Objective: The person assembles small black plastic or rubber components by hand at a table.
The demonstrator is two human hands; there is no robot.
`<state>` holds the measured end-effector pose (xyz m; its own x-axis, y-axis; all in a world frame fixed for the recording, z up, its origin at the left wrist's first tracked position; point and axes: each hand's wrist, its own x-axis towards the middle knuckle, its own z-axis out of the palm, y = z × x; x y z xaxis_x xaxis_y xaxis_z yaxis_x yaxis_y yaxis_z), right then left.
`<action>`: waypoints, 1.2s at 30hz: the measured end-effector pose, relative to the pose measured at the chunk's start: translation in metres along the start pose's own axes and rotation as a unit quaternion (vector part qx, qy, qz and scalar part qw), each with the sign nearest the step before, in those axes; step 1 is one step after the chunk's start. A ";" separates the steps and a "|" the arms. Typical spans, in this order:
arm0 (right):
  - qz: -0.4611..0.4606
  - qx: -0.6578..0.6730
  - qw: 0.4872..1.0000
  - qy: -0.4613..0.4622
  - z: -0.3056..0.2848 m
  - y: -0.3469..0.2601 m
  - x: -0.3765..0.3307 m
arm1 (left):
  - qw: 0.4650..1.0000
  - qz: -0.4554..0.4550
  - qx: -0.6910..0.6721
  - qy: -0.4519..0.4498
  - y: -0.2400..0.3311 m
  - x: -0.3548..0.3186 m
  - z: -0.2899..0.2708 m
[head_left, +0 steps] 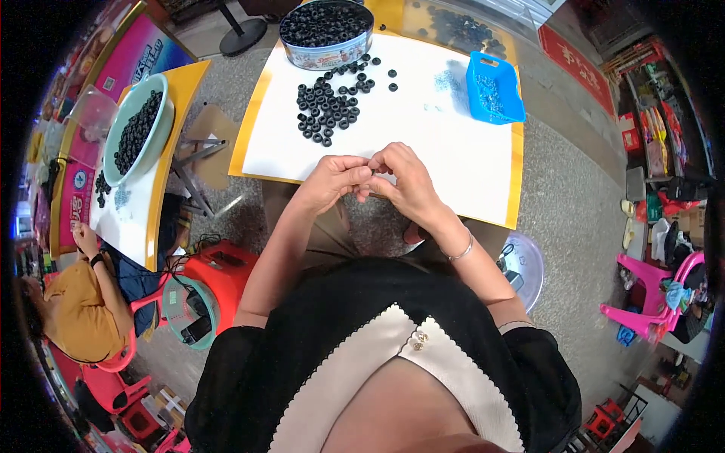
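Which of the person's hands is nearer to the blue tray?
Right. The right hand is on the near side of the blue tray and to its left, not touching it; the left hand is also on that side, but farther left.

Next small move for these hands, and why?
Probably ease the right hand slightly away from the left hand: their fingertips meet, hiding whatever may be pinched there. I'd leave the loose black rings on the white sheet until that's checked, since reaching for one would take a hand off the shared grip.
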<state>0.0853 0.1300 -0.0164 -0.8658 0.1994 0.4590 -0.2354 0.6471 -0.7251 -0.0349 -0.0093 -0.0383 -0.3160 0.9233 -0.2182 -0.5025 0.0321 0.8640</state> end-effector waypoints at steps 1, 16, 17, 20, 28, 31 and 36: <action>-0.001 -0.010 1.000 -0.018 -0.002 -0.002 0.000 | 0.999 -0.027 0.016 -0.033 0.001 0.000 -0.004; 0.105 0.093 0.989 0.042 0.005 0.000 -0.014 | 0.993 0.040 0.070 0.080 -0.018 0.000 0.025; 0.104 0.093 0.989 0.044 0.004 0.000 -0.014 | 0.993 0.041 0.072 0.080 -0.018 0.000 0.027; 0.060 0.052 0.995 0.054 -0.001 0.002 -0.014 | 0.993 0.044 0.074 0.082 -0.019 -0.002 0.030; 0.055 0.134 0.989 0.023 -0.017 -0.013 -0.018 | 0.993 -0.012 -0.050 -0.102 0.009 -0.010 0.027; 0.059 0.228 0.970 0.062 -0.016 -0.027 -0.016 | 0.989 -0.004 -0.090 -0.114 0.017 -0.015 0.039; 0.061 0.287 0.952 0.083 -0.013 -0.055 -0.017 | 0.993 0.016 -0.082 -0.085 0.022 -0.027 0.076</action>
<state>0.1186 0.1010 0.0228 -0.8318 0.3921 0.3928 -0.3808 0.1116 -0.9179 0.0238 -0.0047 0.0206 -0.2014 0.9744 -0.1001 -0.6229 -0.0486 0.7808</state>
